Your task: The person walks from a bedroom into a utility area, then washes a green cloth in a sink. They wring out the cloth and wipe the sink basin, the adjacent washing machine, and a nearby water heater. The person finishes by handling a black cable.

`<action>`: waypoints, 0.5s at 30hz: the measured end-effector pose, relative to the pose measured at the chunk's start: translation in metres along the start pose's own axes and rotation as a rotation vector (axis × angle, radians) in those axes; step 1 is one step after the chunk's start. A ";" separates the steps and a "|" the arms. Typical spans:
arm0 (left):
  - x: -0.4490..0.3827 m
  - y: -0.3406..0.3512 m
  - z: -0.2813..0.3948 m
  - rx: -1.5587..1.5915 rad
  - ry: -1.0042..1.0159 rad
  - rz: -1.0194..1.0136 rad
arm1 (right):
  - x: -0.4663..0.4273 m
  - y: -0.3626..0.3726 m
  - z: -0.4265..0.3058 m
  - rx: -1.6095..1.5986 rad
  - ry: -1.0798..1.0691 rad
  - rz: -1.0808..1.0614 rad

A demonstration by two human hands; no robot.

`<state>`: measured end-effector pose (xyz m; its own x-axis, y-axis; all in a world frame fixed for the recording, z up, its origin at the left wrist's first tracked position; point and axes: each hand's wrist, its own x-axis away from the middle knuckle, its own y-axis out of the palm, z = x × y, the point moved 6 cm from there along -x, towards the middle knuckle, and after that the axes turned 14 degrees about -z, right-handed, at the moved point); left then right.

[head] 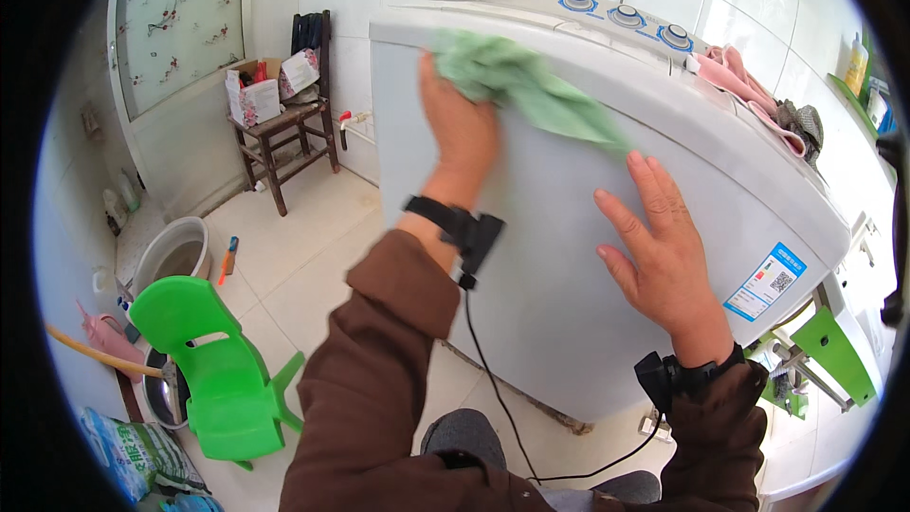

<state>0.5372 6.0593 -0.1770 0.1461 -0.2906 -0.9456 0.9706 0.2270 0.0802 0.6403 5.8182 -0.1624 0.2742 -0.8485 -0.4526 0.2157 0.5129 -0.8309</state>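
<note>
A crumpled green cloth (515,82) lies against the upper front of a white washing machine (540,242), just below its lid edge. My left hand (458,117) grips the cloth at its left end, the fingers partly hidden behind the fabric and slightly blurred. The cloth's loose end trails down to the right, close to the fingertips of my right hand (661,249). That hand holds nothing; its fingers are spread before the machine's front panel, and whether they touch it I cannot tell. Both wrists wear black straps with a cable.
Three control knobs (627,15) sit along the machine's back panel. Pink cloths (739,85) lie on its right top. On the left stand a green plastic chair (213,370), a wide basin (174,249) and a wooden chair (284,117) bearing boxes. A tap (353,117) juts from the wall.
</note>
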 end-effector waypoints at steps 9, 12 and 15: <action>0.083 0.010 -0.075 1.418 -0.690 0.231 | 0.002 0.001 0.004 -0.212 0.016 -0.013; 0.133 0.039 0.009 1.541 -0.688 -0.069 | -0.002 0.009 0.000 -0.107 0.049 0.002; 0.173 0.023 0.087 0.156 -0.198 -0.314 | -0.005 0.040 -0.011 0.197 0.101 -0.048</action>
<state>0.6019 5.9332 -0.3114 -0.1426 -0.5000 -0.8542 0.9891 -0.0407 -0.1412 0.6376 5.8414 -0.1964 0.1656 -0.8764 -0.4521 0.4083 0.4783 -0.7775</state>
